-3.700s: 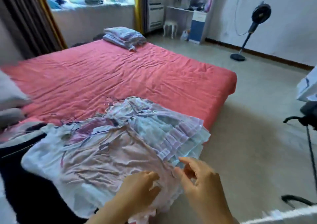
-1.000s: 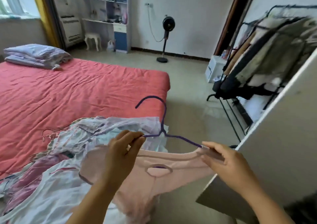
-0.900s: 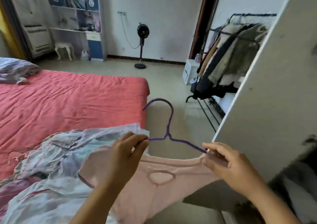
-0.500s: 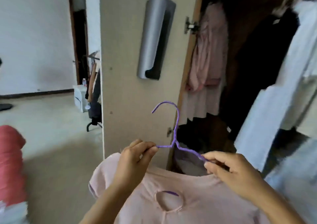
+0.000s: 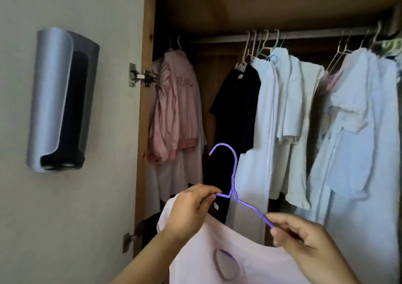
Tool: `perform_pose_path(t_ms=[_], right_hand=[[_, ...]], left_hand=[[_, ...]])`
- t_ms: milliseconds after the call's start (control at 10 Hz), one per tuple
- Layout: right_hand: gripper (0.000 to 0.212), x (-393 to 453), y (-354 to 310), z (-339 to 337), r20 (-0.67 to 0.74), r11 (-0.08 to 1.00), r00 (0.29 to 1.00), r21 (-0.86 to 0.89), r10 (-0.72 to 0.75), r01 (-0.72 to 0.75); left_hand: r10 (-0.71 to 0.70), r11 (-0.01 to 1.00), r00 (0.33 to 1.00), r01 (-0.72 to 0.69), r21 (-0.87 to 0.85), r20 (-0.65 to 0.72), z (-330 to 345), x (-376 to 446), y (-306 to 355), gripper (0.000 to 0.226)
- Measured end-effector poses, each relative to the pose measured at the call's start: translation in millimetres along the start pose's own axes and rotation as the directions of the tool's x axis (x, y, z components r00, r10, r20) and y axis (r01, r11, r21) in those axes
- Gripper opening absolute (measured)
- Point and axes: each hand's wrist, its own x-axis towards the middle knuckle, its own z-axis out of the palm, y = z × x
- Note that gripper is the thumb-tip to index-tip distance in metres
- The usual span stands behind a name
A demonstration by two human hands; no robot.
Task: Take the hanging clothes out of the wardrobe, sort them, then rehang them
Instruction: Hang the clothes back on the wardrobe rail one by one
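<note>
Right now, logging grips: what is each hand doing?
Left hand: pinches the purple hanger and pink top.
Right hand: grips the hanger's other arm.

Hanger (image 5: 233, 175) purple wire; top (image 5: 228, 249) on it pale pink, plain. In wardrobe: pink jacket (image 5: 176, 109) w/ faint lettering, black shirt (image 5: 237, 109), white shirts (image 5: 289, 114), pale blue-white garments (image 5: 359, 131) at right. Wardrobe frame (image 5: 148, 22) brown wood, door (image 5: 87, 218) beige, holder (image 5: 58, 101) on it silver and black.

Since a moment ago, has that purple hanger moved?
Yes. The purple hanger, carried from over the bed, is now raised before the open wardrobe, below its rail.
</note>
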Motion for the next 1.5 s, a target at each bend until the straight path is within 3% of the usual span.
perform_pose_path(t_ms=[200, 300, 600, 1000, 1300, 1500], right_hand=[[0.037, 58.8, -15.5, 9.0, 0.144, 0.96, 0.989, 0.273, 0.024, -0.063], [0.055, 87.9, -30.6, 10.6, 0.169, 0.96, 0.985, 0.278, -0.033, -0.016], [0.064, 189.6, -57.2, 3.9, 0.017, 0.976, 0.991, 0.175, -0.134, 0.129], [0.057, 390.7, -102.3, -6.6, -0.253, 0.964, 0.94, 0.075, -0.228, 0.254], [0.045, 488.9, -119.6, -28.5, -0.295, 0.962, 0.924, 0.04, -0.246, 0.269], [0.058, 516.3, -110.4, -32.9, -0.294, 0.977, 0.932, -0.057, -0.213, 0.205]], left_hand=[[0.05, 0.997, 0.993, -0.055, -0.047, -0.106, 8.3, 88.9, -31.3, 0.019], [0.069, 0.993, 0.989, -0.08, -0.086, -0.128, 9.5, 129.5, -38.4, 0.02], [0.181, 0.978, 0.96, -0.198, -0.063, -0.213, 17.0, 229.5, -59.8, 0.033], [0.235, 0.955, 0.936, -0.272, -0.115, -0.261, 24.9, 369.7, -102.0, 0.037], [0.274, 0.946, 0.93, -0.307, -0.105, -0.246, 34.8, 433.7, -119.6, 0.032], [0.282, 0.945, 0.925, -0.313, -0.089, -0.256, 38.7, 447.5, -124.8, 0.032]])
